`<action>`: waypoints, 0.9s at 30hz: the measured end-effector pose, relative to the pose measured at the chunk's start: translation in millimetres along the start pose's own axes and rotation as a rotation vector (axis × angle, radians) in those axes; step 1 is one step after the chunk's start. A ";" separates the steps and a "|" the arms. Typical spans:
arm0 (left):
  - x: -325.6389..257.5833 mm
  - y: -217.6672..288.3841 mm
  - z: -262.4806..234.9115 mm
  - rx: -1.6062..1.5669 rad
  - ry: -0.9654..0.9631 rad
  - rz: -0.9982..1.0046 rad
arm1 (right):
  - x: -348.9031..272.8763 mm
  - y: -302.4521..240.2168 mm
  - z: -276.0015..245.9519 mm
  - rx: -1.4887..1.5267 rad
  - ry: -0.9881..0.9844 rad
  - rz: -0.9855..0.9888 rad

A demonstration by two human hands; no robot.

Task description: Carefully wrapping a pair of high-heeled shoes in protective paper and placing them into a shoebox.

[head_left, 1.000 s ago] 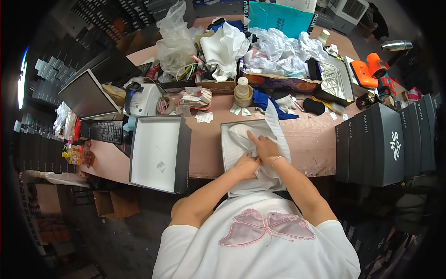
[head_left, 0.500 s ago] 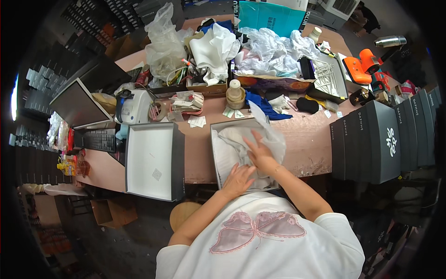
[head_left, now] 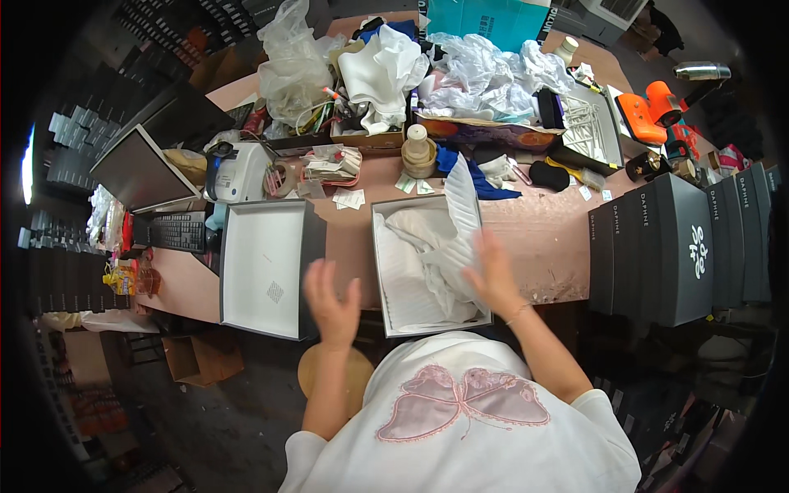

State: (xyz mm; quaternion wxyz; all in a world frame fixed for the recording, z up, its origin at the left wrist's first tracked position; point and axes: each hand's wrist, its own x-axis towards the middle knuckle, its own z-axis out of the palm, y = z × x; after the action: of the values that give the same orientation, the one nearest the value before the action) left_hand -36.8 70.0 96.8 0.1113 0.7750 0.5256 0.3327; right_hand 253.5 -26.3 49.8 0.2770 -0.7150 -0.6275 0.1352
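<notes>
A grey shoebox base (head_left: 380, 271) lies in front of me, lined with crumpled white tissue paper (head_left: 419, 263). One pleated flap of the tissue stands up past the box's far right edge. My right hand (head_left: 497, 275) is at the box's right side, slightly blurred, fingers stretched out beside the flap; whether it touches the paper I cannot tell. Between the box and its lid, my left hand (head_left: 333, 304) hovers with fingers apart and nothing in it. The grey shoebox lid (head_left: 263, 267) lies to the left, white inside facing up. Whatever is under the tissue is hidden.
Stacked dark shoeboxes (head_left: 649, 246) stand on the right. At the back are a carton of crumpled paper (head_left: 493, 131), a bottle (head_left: 418, 152) and a tray of white sticks (head_left: 583, 123). A label printer (head_left: 238, 172), monitor (head_left: 144, 177) and keyboard (head_left: 181, 230) sit left.
My left hand has left the tissue and moved left toward the lid. My right hand has shifted right, off the middle of the paper. The raised flap has changed shape.
</notes>
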 end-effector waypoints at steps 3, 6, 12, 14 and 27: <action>-1.1 -54.9 -47.9 0.329 -0.187 -0.290 | -15.4 -36.0 56.0 -0.440 -0.551 -0.289; -30.3 -105.7 -56.0 0.423 -0.552 -0.337 | -3.7 -32.0 38.5 -0.181 -0.570 -0.239; 16.4 -23.8 -126.8 -0.109 -0.321 -0.364 | -7.2 19.3 34.8 0.111 -0.410 -0.236; 24.1 8.9 -156.0 -0.447 -0.209 -0.363 | 1.4 14.2 15.7 0.377 -0.396 -0.201; -45.8 45.6 49.1 -0.726 -0.609 -0.106 | -39.7 82.3 -73.3 0.865 -0.108 0.742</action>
State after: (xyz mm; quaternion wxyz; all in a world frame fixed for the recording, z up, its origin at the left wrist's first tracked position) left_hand 17.7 18.7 65.4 0.5407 0.7205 0.3575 0.2466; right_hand 353.8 -86.4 56.6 0.4460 -0.7011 -0.2352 0.5042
